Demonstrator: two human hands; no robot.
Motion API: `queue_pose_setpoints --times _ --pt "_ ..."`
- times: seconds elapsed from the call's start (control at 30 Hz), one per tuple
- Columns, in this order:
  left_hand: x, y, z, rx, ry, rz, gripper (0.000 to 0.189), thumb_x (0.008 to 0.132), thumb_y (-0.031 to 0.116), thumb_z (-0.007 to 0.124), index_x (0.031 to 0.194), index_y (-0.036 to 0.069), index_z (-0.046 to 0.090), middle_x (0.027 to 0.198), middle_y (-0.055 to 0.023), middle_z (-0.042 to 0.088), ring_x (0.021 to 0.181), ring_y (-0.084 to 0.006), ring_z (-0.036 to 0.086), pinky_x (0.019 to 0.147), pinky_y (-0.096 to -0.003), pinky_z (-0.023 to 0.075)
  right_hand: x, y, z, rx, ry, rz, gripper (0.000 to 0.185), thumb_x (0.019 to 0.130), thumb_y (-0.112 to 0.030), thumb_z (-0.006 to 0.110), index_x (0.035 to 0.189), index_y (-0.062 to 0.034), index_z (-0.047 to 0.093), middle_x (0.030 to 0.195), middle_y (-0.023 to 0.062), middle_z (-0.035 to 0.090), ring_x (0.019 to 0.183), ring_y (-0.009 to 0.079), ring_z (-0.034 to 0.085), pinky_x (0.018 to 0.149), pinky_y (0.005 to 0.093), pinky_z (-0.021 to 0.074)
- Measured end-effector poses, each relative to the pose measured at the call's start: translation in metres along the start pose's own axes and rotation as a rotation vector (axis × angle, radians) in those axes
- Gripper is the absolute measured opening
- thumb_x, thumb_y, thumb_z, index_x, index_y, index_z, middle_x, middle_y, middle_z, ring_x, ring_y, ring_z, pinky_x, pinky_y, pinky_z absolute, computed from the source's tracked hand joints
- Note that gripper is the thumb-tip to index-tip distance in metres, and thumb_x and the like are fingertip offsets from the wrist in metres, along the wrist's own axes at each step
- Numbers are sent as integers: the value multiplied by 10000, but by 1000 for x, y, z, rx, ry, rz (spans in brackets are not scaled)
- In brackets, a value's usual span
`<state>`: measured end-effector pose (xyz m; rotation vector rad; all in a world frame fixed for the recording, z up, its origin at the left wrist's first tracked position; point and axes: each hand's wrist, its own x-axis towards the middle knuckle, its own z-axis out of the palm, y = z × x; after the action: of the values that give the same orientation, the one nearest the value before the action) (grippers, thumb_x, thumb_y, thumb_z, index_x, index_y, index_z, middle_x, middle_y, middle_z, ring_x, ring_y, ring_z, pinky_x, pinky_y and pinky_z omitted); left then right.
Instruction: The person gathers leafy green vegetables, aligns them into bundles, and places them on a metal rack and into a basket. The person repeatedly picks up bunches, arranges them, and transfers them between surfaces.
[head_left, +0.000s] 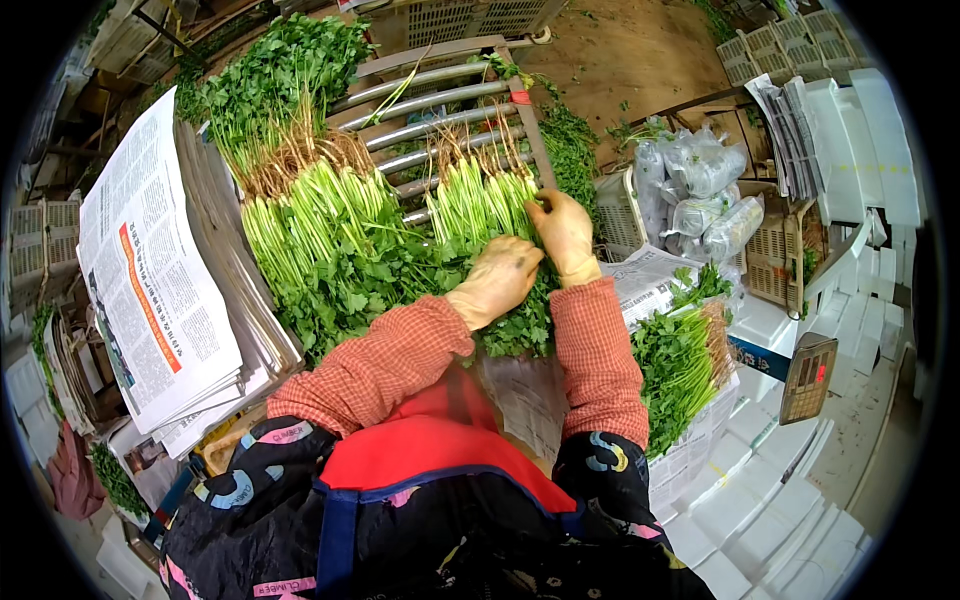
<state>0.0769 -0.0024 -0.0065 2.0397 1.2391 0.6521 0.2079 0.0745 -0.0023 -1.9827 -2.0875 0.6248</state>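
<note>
Leafy herb stems with roots, looking like coriander or celery, lie in rows on a rack of metal bars (427, 135). My left hand (501, 277) rests palm down over the leaves of the smaller row (480, 199), its fingers curled; what they hold is hidden. Just to its right, my right hand (561, 231) bends its thumb and fingers at the right edge of that row, by the stems. Whether it grips any is unclear. A larger row (322, 217) lies to the left, roots away from me, with another leafy pile (289, 67) beyond it.
Stacked newspapers (165, 285) stand at the left. On the right are a herb bundle on newspaper (675, 375), a scale display (808, 379), plastic-wrapped bundles (701, 187) and white foam boxes (772, 480). A plastic crate (450, 21) sits behind the rack.
</note>
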Motion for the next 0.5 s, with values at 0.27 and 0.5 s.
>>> queue_pose_setpoints --times 0.27,0.5 --pt "11 -25 -10 -609 154 -440 198 916 103 529 1067 57 649 1108 -90 655 1010 -202 625 891 -313 511 23 44 35 461 -26 133 212 814 -179 651 920 4 635 788 108 674 726 205 640 670 339 503" --pt "12 -46 -1 -1085 439 -550 308 984 78 412 1264 -41 466 1201 -192 560 981 -224 615 840 -308 533 -13 9 3 409 -65 288 270 791 -280 660 942 -55 668 780 105 673 684 228 635 664 336 503"
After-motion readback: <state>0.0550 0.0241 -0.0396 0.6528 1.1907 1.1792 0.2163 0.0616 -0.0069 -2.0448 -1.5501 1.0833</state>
